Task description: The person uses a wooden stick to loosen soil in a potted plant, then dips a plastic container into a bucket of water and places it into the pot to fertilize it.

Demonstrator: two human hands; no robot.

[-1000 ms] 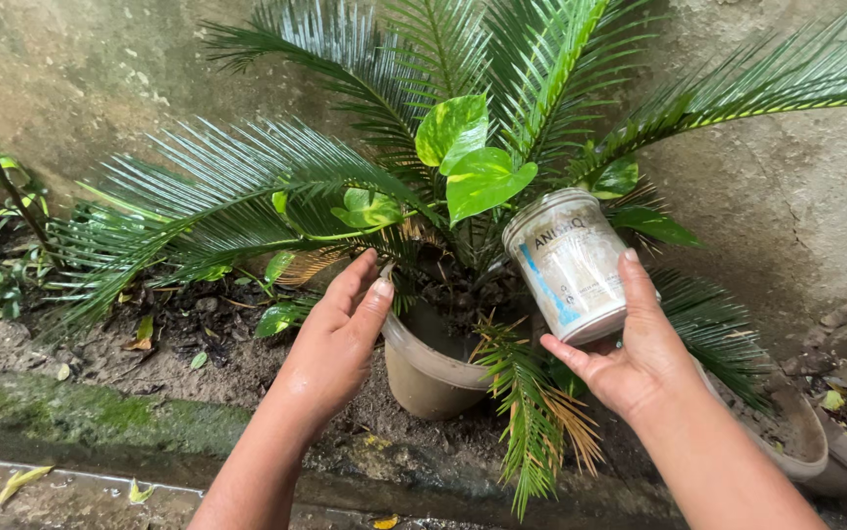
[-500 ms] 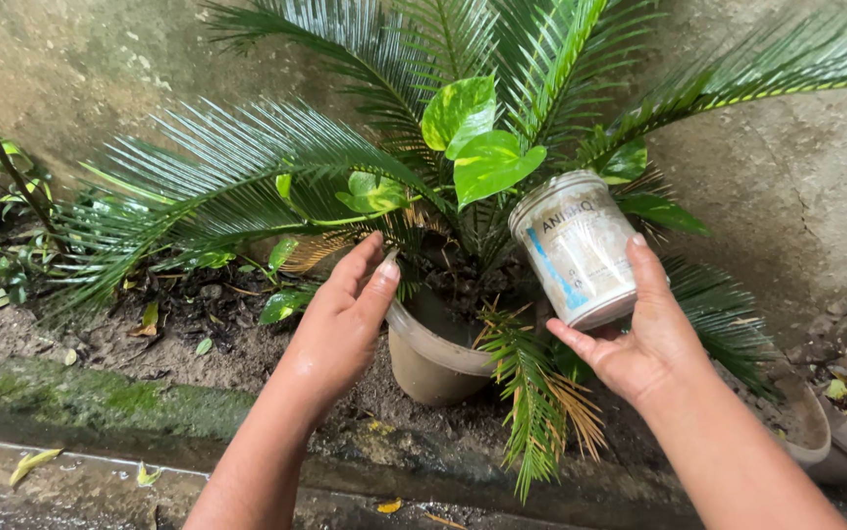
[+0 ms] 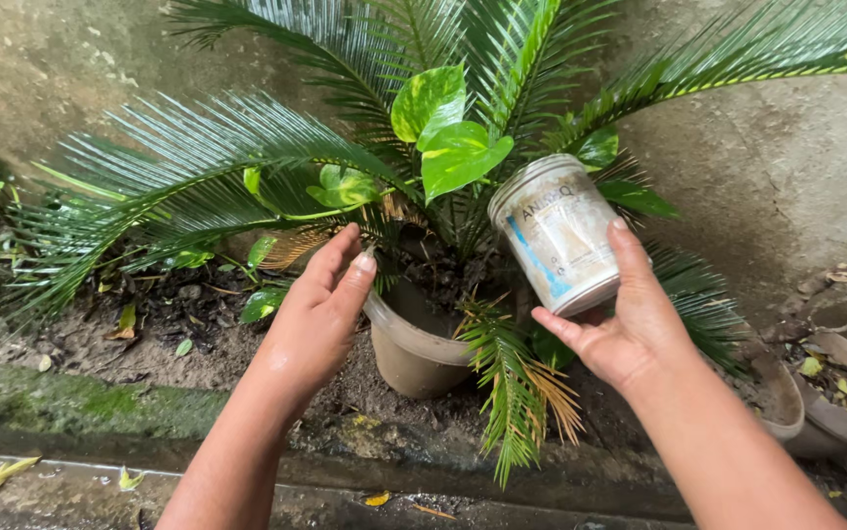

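Head view shows the right hand point(image 3: 630, 329) gripping a cylindrical, white-and-blue labelled plastic jar point(image 3: 556, 234) — tilted, base against the palm, thumb up its side — above a dull brown plastic pot point(image 3: 409, 353). Its stiff, glossy feathered fronds point(image 3: 227, 167) spread wide. Fingers together and empty, the left hand point(image 3: 316, 319) rests beside the pot's rim — touching or not, unclear.

White-blue labelled jar point(image 3: 554, 234), tilted, above plant pot point(image 3: 414, 345).

Fronds point(image 3: 247, 167) and broad leaves point(image 3: 453, 147) crowd the pot point(image 3: 414, 348); its near side seems open.
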